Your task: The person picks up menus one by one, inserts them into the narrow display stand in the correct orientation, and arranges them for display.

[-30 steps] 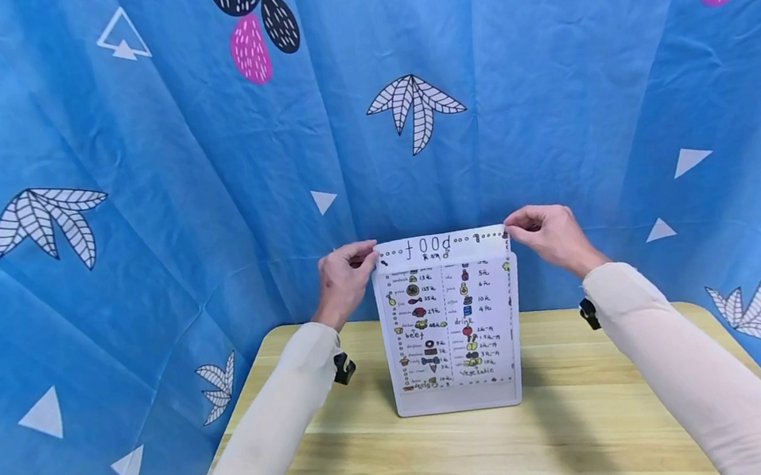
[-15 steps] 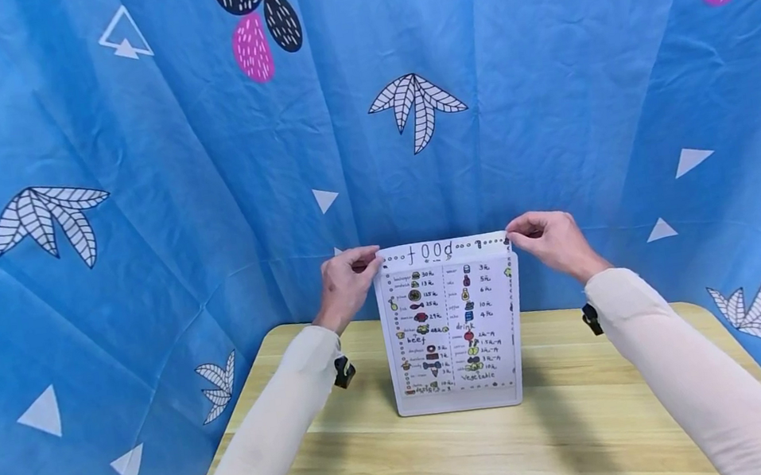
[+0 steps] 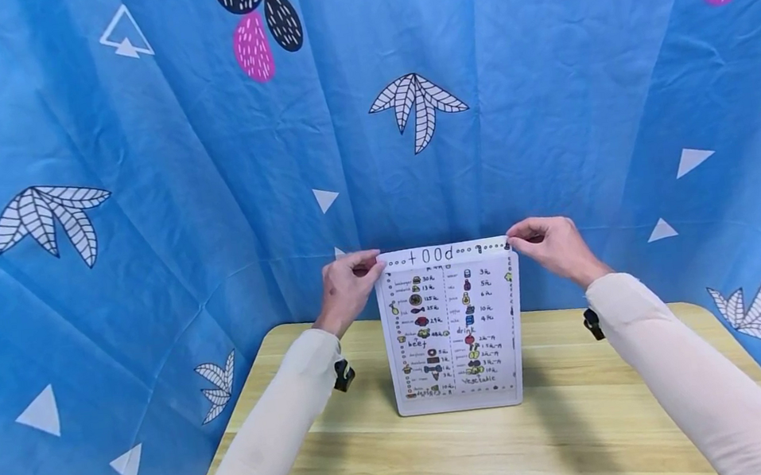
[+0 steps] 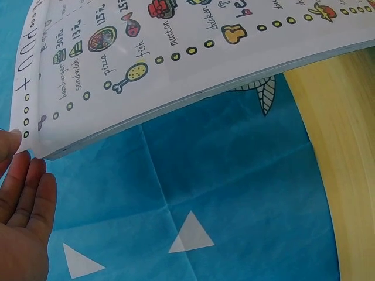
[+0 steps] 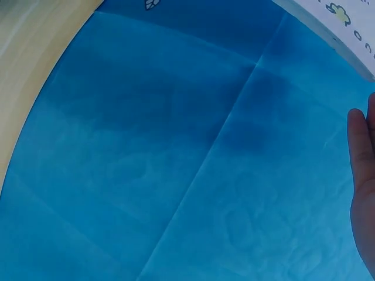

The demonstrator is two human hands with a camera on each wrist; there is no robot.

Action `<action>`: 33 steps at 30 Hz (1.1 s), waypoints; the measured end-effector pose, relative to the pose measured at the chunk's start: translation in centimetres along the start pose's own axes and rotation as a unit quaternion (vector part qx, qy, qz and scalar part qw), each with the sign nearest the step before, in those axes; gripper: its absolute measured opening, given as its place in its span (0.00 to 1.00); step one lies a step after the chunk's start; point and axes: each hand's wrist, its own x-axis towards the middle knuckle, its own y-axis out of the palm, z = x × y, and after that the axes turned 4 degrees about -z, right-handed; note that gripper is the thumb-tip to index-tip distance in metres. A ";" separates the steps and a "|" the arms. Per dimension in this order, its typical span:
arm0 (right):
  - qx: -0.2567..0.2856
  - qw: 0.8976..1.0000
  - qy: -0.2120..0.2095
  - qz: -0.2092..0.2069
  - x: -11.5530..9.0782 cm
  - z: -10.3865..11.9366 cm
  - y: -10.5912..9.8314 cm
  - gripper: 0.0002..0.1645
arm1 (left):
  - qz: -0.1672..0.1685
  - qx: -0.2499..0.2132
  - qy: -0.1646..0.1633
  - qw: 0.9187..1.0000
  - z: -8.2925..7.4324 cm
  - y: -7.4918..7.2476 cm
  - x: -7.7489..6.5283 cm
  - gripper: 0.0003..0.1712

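A hand-drawn paper menu, headed "food", sits most of the way down inside a clear upright display stand on the table. Its top strip sticks out above the stand's upper edge. My left hand pinches the menu's upper left corner between thumb and fingers. At the upper right corner my right hand pinches the sheet the same way. In the left wrist view the left fingers lie by the stand's corner. Only part of the right hand shows in the right wrist view, close to the stand's corner.
The stand rests on a light wooden table, toward its far side. Behind and around the table hangs a blue patterned curtain. Dark wrist devices sit at both cuffs.
Both hands have moved down a little with the menu, which has slid deeper into the stand. Less of its top strip now shows above the edge. The stand has stayed put.
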 end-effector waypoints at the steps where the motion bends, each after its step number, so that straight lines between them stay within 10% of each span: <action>1: 0.000 1.000 -0.003 -0.001 -0.1 -0.1 0.0 0.11 | 0.001 0.001 0.002 1.000 0.0 0.0 0.0 0.13; 33: -0.008 1.000 0.000 0.004 -1.0 -1.1 0.8 0.13 | 0.017 0.018 0.017 1.000 1.1 0.0 -1.2 0.13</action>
